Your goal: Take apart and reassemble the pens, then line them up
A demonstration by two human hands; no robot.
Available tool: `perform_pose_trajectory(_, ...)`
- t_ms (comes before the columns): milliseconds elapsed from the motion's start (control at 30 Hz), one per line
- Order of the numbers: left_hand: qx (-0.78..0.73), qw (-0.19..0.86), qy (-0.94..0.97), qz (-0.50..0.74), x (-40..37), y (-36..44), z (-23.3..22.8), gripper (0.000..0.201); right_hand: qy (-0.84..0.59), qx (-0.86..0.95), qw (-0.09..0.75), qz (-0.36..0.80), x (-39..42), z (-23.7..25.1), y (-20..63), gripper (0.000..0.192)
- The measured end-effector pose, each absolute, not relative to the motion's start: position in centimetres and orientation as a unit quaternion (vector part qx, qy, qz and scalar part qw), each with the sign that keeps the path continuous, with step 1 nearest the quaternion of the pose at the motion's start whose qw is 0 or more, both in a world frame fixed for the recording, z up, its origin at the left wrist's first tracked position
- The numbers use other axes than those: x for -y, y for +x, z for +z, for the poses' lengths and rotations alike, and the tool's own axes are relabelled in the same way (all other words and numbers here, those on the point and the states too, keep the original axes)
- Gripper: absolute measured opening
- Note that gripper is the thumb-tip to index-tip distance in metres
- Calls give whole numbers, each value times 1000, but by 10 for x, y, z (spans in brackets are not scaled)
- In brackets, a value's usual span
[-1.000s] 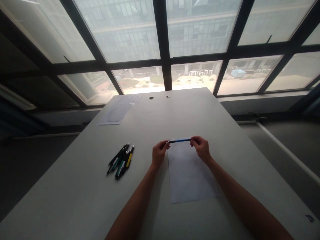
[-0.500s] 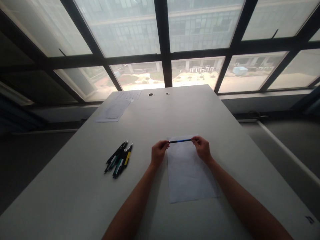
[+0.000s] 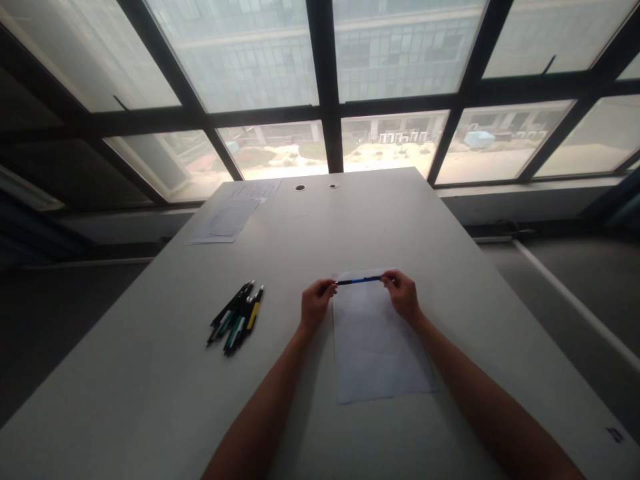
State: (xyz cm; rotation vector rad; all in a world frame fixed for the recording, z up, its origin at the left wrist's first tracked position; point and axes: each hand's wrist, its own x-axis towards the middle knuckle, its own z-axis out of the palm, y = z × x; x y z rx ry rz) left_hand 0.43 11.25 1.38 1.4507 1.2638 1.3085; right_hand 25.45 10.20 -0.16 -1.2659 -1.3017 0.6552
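A slim pen (image 3: 359, 281) with a blue barrel and dark ends hangs level between the two hands, held just above the far edge of a sheet (image 3: 377, 340). The left hand (image 3: 315, 305) pinches one end in a fingertip grip; the right hand (image 3: 403, 297) pinches the other end the same way, so the pen spans the gap between them, crosswise to the person. The sheet is thin, flat, pale paper, a plain rectangle lying lengthwise away from the person, its near edge between the forearms.

The surface (image 3: 150, 393) is smooth, matte and light grey, long and narrowing toward the window. To the left of the hands, well apart from them, lies a loose heap of pens (image 3: 235, 318), glossy plastic, mostly black with green, white and yellow parts, all slanting the same way. Bare surface lies between that heap and the left hand, and more to the right of the sheet up to the right edge. At the far left corner rest printed papers (image 3: 227, 220), overlapping, near the edge. Two small round holes (image 3: 300, 188) sit by the far edge.
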Motion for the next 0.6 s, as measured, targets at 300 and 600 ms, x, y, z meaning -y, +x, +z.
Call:
perform_pose_trajectory(300,-497,394,573,519,-113,4,12,27,-535,559,568,279,-102,-2,255,23)
perform_pose_trajectory(600,-496,393,575,518,-111,6,19,28,-530,560,571,281,-102,-1,254,23)
